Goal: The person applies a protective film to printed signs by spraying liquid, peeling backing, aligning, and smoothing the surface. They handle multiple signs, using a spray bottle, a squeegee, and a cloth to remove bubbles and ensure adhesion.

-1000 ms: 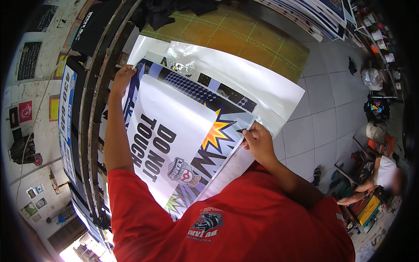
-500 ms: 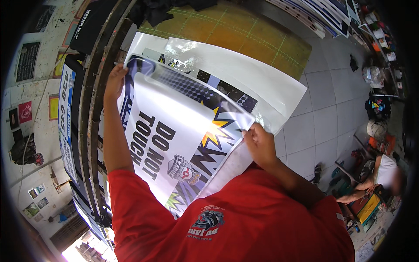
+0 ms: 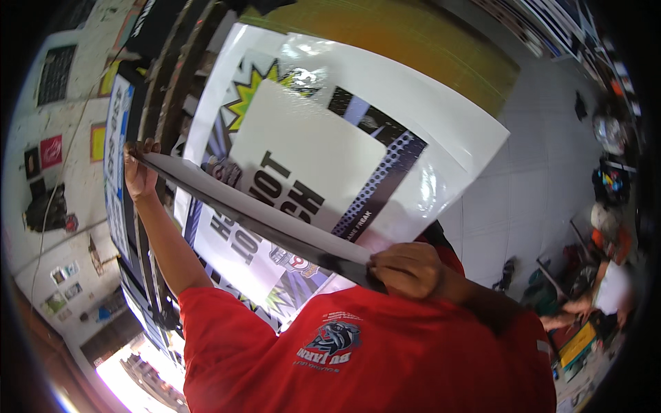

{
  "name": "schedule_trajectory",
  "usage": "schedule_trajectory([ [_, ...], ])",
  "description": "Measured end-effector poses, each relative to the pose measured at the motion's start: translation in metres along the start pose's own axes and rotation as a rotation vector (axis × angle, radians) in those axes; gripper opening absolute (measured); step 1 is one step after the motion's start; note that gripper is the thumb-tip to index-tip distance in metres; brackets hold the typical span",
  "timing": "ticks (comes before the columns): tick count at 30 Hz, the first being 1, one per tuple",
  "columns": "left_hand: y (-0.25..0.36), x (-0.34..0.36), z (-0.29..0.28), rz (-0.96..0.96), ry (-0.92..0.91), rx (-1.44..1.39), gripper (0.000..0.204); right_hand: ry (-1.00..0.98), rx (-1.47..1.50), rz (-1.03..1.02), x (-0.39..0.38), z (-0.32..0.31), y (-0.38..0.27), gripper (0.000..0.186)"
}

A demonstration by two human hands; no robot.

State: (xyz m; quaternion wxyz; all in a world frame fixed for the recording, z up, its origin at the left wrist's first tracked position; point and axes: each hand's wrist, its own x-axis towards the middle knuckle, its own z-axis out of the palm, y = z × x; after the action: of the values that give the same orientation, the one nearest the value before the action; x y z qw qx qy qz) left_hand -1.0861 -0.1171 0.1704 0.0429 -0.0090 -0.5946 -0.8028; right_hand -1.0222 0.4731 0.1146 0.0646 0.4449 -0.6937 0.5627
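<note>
A glossy printed sheet (image 3: 255, 215) is stretched between my two hands, its raised edge curling over and showing a pale underside with a dark border. My left hand (image 3: 142, 172) pinches one corner at the far left. My right hand (image 3: 407, 270) grips the opposite corner, close in front of my red shirt. Beneath and beyond it lies a second printed panel (image 3: 310, 131), with a pale middle, black lettering, a green-and-yellow burst and a dotted purple border. That panel rests on a larger white glossy sheet (image 3: 451, 103). The fingertips of my right hand are partly hidden.
A yellow-brown cutting mat (image 3: 441, 41) with grid lines lies at the far side. Dark metal rails (image 3: 158, 82) run along the left, beside framed boards. Grey floor tiles (image 3: 530, 158) stretch to the right, where another person (image 3: 609, 289) sits among tools.
Both hands have pulled the sheet's far edge toward me and lower, the left hand also further left. The printed panel underneath has come into view.
</note>
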Motion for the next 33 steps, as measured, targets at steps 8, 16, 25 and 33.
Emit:
schedule_trajectory([
  [8,0.126,-0.139,0.015,0.189,0.134,0.21,0.034,-0.113,0.186,-0.089,0.024,0.0,-0.018,0.014],
  [16,0.227,-0.324,0.072,0.439,0.353,0.262,0.023,-0.28,0.462,-0.145,0.051,-0.001,-0.052,0.005],
  [25,0.307,-0.442,0.175,0.728,0.73,0.045,0.021,-0.311,0.436,-0.341,0.099,0.018,-0.086,0.011],
  [33,0.397,-0.525,0.22,0.375,1.437,1.762,0.041,0.066,0.736,-0.412,0.208,0.086,-0.139,0.047],
])
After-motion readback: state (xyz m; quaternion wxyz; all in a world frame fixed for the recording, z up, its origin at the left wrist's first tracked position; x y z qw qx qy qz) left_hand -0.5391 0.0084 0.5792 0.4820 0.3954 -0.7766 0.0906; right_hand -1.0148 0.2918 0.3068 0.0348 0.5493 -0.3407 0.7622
